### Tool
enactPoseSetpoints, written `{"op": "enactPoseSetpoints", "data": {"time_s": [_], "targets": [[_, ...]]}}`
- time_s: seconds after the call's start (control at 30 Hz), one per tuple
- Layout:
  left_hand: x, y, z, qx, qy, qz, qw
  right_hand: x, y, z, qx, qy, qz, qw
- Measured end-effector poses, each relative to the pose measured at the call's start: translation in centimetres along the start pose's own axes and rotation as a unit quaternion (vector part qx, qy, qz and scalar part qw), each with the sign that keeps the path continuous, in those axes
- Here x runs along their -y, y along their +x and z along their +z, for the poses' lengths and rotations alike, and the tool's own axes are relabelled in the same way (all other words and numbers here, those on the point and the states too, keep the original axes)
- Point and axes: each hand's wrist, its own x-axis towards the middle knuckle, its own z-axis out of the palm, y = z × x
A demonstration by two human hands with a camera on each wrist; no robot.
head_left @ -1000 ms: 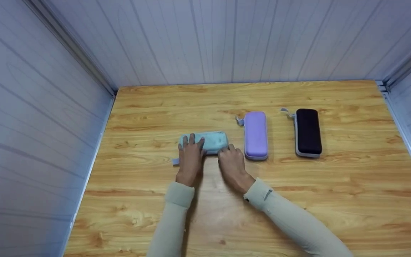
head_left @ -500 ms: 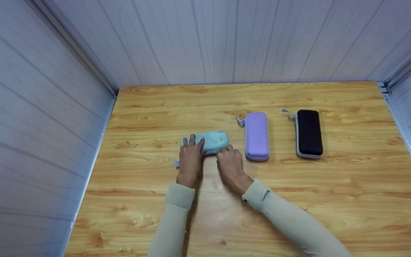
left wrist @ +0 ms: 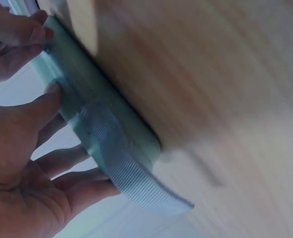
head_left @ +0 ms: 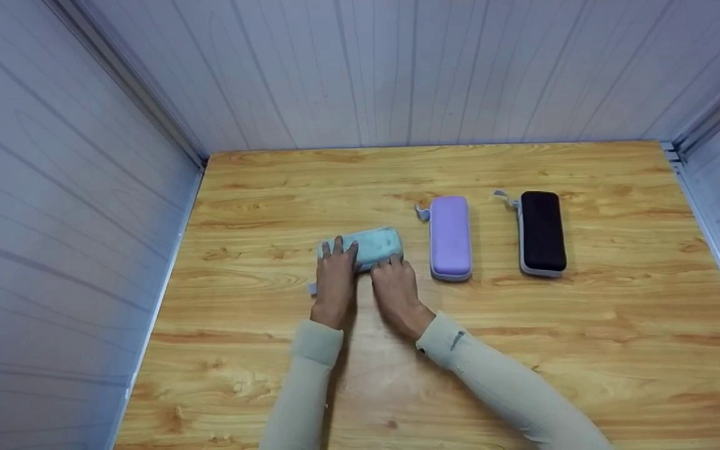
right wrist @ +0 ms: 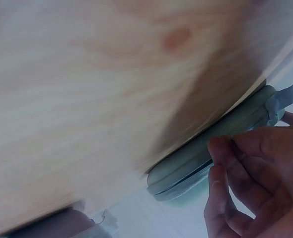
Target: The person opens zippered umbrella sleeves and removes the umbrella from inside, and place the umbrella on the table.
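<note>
A light teal zip case [head_left: 377, 245] lies on the table in the head view, its right end angled slightly away. My left hand [head_left: 335, 281] holds the case's left part, fingers spread over the top and thumb on the near side. A ribbed grey strap [left wrist: 131, 171] hangs from one end in the left wrist view. My right hand [head_left: 395, 290] is at the near long side, thumb and forefinger pinching at the zip seam; the zip pull is hidden between the fingertips. In the right wrist view a dark gap [right wrist: 186, 176] shows in the seam beside those fingers.
To the right lies a purple case [head_left: 450, 236] with a small grey strap. Farther right is a black case [head_left: 542, 231] with a light rim and a strap. Pale panel walls [head_left: 372, 75] bound the wooden table [head_left: 491, 375] at the back and sides.
My right hand has slid left along the near side of the teal case, from its right corner toward my left hand. The case has turned slightly, its right end swinging away.
</note>
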Motion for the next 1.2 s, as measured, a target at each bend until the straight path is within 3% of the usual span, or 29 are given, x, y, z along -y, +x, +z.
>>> {"op": "enactPoseSetpoints", "data": {"time_s": [0.2, 0.47, 0.67, 1.0, 1.2], "targets": [[0.7, -0.2, -0.3, 0.014, -0.048, 0.004, 0.9988, 0.4, 0.2, 0.2, -0.014, -0.001, -0.01, 1.0], [1.2, -0.2, -0.4, 0.017, -0.093, 0.007, 0.9955, 1.1, 0.7, 0.1, 0.017, 0.0, -0.03, 0.999], [1.4, -0.1, -0.5, 0.025, -0.096, 0.011, 0.995, 1.4, 0.9, 0.0, 0.019, 0.003, -0.037, 0.999], [1.8, -0.2, -0.3, 0.009, -0.109, 0.016, 0.9938, 2.2, 1.1, 0.0, 0.036, -0.005, -0.046, 0.998], [2.0, -0.2, -0.5, 0.011, -0.103, 0.028, 0.9942, 2.4, 1.2, 0.0, 0.022, -0.01, -0.056, 0.998]]}}
